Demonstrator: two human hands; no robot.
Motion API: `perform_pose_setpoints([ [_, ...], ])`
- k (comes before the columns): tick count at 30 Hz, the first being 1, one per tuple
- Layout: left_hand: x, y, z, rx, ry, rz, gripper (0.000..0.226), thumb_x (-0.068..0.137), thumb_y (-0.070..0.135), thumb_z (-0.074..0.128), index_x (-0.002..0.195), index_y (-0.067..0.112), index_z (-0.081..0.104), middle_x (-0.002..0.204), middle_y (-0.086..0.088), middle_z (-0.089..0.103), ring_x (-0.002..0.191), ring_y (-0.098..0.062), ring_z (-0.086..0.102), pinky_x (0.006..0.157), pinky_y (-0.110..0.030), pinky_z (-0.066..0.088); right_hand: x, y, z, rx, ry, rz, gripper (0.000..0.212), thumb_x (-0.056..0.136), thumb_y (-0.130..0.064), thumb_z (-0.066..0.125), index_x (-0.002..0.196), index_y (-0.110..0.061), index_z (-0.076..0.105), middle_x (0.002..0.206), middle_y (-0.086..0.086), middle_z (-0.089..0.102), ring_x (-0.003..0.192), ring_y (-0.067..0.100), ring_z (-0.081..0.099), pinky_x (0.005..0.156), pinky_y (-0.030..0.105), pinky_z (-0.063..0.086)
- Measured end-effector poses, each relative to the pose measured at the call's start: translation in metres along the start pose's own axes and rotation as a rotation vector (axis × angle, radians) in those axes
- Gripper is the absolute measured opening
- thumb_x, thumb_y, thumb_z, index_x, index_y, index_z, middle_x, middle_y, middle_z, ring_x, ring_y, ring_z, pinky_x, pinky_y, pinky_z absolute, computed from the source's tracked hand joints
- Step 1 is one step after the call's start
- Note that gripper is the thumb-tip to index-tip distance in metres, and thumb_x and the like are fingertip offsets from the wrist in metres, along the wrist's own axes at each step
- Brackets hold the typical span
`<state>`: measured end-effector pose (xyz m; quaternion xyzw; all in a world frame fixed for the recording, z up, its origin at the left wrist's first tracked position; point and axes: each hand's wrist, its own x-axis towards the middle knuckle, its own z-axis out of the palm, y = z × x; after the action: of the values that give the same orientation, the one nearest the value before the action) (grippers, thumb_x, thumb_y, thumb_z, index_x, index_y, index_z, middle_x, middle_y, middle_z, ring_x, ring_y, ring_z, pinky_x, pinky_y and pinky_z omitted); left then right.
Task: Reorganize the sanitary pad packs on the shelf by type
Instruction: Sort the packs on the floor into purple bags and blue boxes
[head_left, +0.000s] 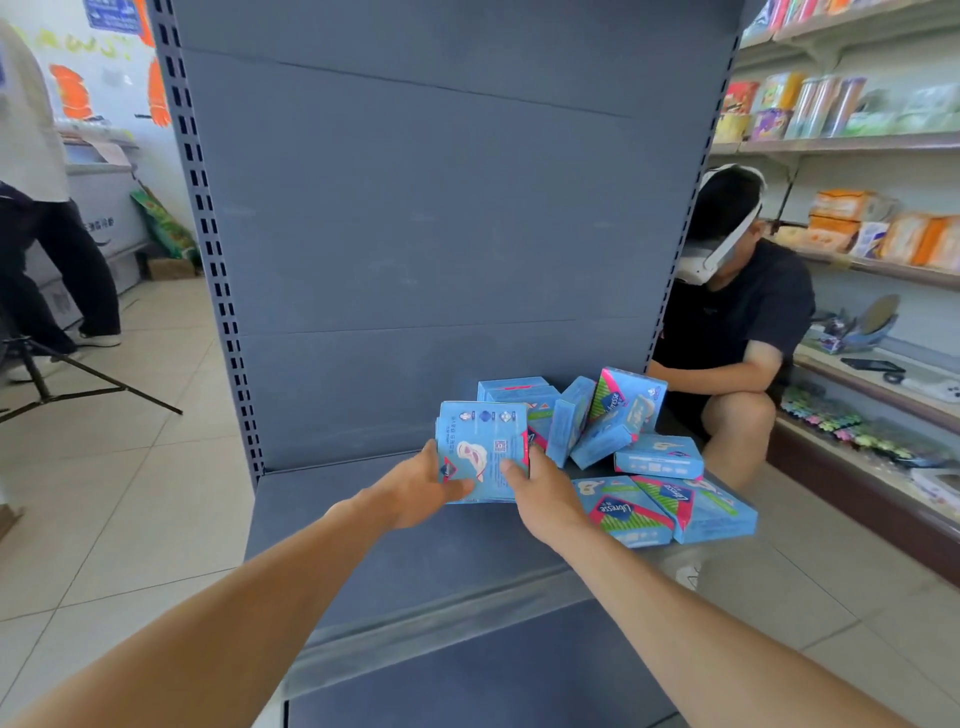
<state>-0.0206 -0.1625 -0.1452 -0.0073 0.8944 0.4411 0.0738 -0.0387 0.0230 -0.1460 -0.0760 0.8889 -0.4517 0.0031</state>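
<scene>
Several light-blue sanitary pad packs lie jumbled on the right half of a blue-grey shelf (363, 535). Both my hands hold one stack of packs (483, 447) upright, its printed back facing me. My left hand (421, 488) grips the stack's left edge, thumb across the front. My right hand (540, 488) grips its right edge. Behind and right, packs (618, 415) lean against each other. Two packs with green and pink stripes (628, 512) (701, 506) lie flat at the shelf's right front corner.
The shelf's tall back panel (441, 208) rises behind the pile. A person in a black shirt (737, 322) crouches right of the shelf. Stocked shelves (857, 145) line the right wall. A tripod (62, 374) and another person's legs (57, 291) stand at left.
</scene>
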Motion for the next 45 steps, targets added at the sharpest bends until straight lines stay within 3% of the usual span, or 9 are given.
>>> perform_pose_setpoints([
  [5,-0.031,0.041,0.014,0.116,0.033,0.069,0.047,0.090,0.037,0.057,0.130,0.023,0.037,0.119,0.003,0.060,0.099,-0.019,0.059,0.083,-0.034,0.051,-0.040,-0.002,-0.037,-0.091,0.053,-0.058,0.029,0.103,-0.029,0.039,0.127,-0.014,0.048,0.121,0.004,0.059,0.100,0.020,0.054,0.080,0.031,0.041],
  [9,-0.053,0.082,0.037,0.121,0.059,0.173,0.036,0.095,0.024,0.055,0.125,0.016,0.038,0.111,-0.002,0.059,0.083,-0.018,0.053,0.061,-0.025,0.042,-0.071,0.006,-0.076,-0.125,0.138,-0.066,0.027,0.103,-0.027,0.040,0.127,-0.016,0.047,0.124,0.002,0.060,0.108,0.022,0.056,0.080,0.030,0.041],
  [12,-0.068,0.113,0.059,0.192,0.038,0.266,0.039,0.092,0.020,0.059,0.123,0.013,0.037,0.102,-0.001,0.056,0.085,-0.018,0.053,0.069,-0.029,0.046,-0.100,0.015,-0.109,-0.194,0.202,-0.065,0.028,0.103,-0.028,0.041,0.127,-0.018,0.047,0.126,0.000,0.059,0.113,0.022,0.056,0.086,0.034,0.044],
  [16,-0.097,0.145,0.099,0.370,-0.049,0.356,0.074,0.080,0.023,0.075,0.136,0.013,0.027,0.115,-0.002,0.055,0.106,-0.023,0.056,0.090,-0.036,0.048,-0.150,0.042,-0.152,-0.325,0.257,-0.044,0.028,0.102,-0.031,0.042,0.123,-0.014,0.046,0.125,0.004,0.060,0.108,0.025,0.057,0.090,0.039,0.046],
  [19,-0.122,0.161,0.137,0.456,-0.089,0.394,0.069,0.079,0.021,0.077,0.129,0.009,0.032,0.115,-0.007,0.055,0.109,-0.026,0.055,0.088,-0.036,0.047,-0.201,0.064,-0.181,-0.365,0.242,-0.014,0.034,0.101,-0.027,0.044,0.133,-0.014,0.041,0.126,0.006,0.059,0.104,0.028,0.057,0.077,0.034,0.043],
  [27,-0.181,0.170,0.248,0.424,-0.196,0.481,0.063,0.084,0.017,0.070,0.133,0.007,0.031,0.121,-0.011,0.057,0.100,-0.024,0.057,0.082,-0.034,0.048,-0.330,0.125,-0.223,-0.511,0.192,0.028,0.074,0.076,-0.024,0.078,0.136,-0.020,0.036,0.123,0.001,0.058,0.108,0.019,0.059,0.086,0.036,0.050],
  [35,-0.210,0.151,0.342,0.429,-0.322,0.505,0.065,0.085,0.017,0.070,0.133,0.011,0.027,0.123,-0.009,0.056,0.105,-0.024,0.059,0.089,-0.040,0.052,-0.402,0.200,-0.212,-0.580,0.265,0.173,0.075,0.080,-0.022,0.072,0.139,-0.017,0.026,0.122,0.007,0.057,0.100,0.024,0.063,0.081,0.041,0.054],
  [40,-0.216,0.120,0.400,0.444,-0.416,0.469,0.055,0.085,0.014,0.069,0.129,0.013,0.035,0.120,-0.003,0.055,0.099,-0.021,0.056,0.075,-0.031,0.046,-0.435,0.258,-0.187,-0.514,0.238,0.296,0.080,0.078,-0.028,0.075,0.139,-0.018,0.025,0.120,0.006,0.059,0.100,0.022,0.064,0.078,0.041,0.056],
  [45,-0.217,0.098,0.446,0.409,-0.490,0.440,0.059,0.079,0.012,0.073,0.126,0.016,0.037,0.126,-0.007,0.058,0.107,-0.025,0.060,0.087,-0.039,0.054,-0.452,0.304,-0.174,-0.450,0.238,0.358,0.080,0.081,-0.019,0.071,0.144,-0.015,0.022,0.123,0.005,0.059,0.101,0.020,0.064,0.075,0.038,0.056],
])
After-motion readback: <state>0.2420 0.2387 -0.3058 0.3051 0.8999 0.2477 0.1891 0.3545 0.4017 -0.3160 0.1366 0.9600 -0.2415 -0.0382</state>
